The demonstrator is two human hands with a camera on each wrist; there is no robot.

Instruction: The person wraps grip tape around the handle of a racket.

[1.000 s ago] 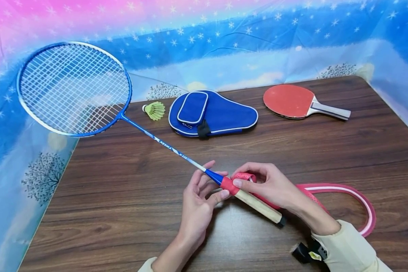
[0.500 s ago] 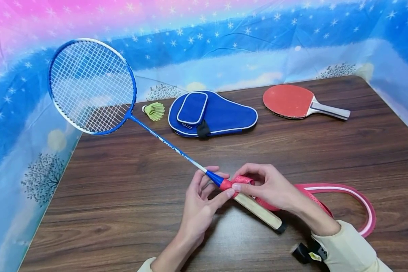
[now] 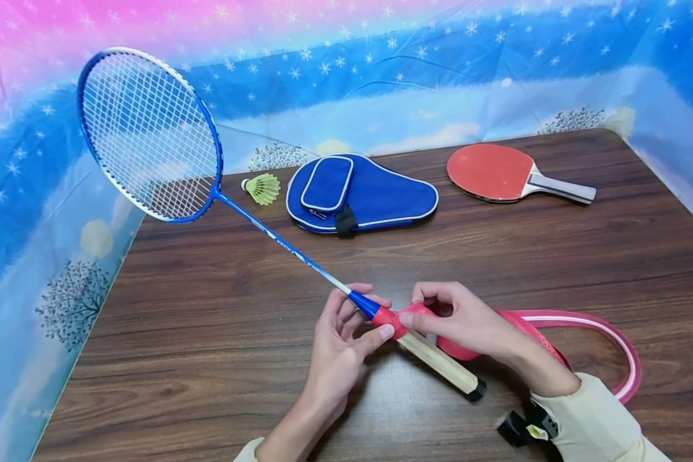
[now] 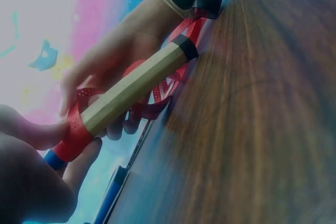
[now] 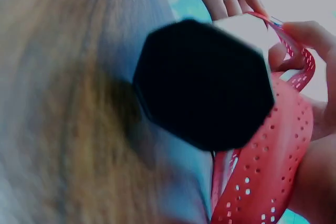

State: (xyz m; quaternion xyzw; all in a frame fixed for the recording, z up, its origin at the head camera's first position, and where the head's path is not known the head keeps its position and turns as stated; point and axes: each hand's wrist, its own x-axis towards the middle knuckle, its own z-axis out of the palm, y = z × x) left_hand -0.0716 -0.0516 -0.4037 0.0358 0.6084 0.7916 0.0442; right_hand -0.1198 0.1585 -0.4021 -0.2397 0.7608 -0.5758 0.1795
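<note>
A blue and white badminton racket (image 3: 283, 244) slants over the table, its strung head raised at the far left. My left hand (image 3: 337, 350) holds it where the blue cone meets the handle, thumb on the red band there. My right hand (image 3: 464, 317) pinches red perforated grip tape (image 3: 633, 362) against the handle's upper end. Below that band the wooden handle (image 4: 139, 85) is bare down to its black end cap (image 5: 205, 85). Loose tape runs under my right wrist and loops to the right, showing a white stripe on one face.
Along the table's back lie a yellow-green shuttlecock (image 3: 262, 188), a blue paddle case (image 3: 381, 192) with white piping, and a red table tennis paddle (image 3: 491, 172). A patterned cloth (image 3: 346, 77) hangs behind the brown table (image 3: 208, 359).
The racket has rolled about its shaft, so its head looks narrower and sits higher and farther right. My right hand has shifted slightly right with the tape; my left hand has barely moved.
</note>
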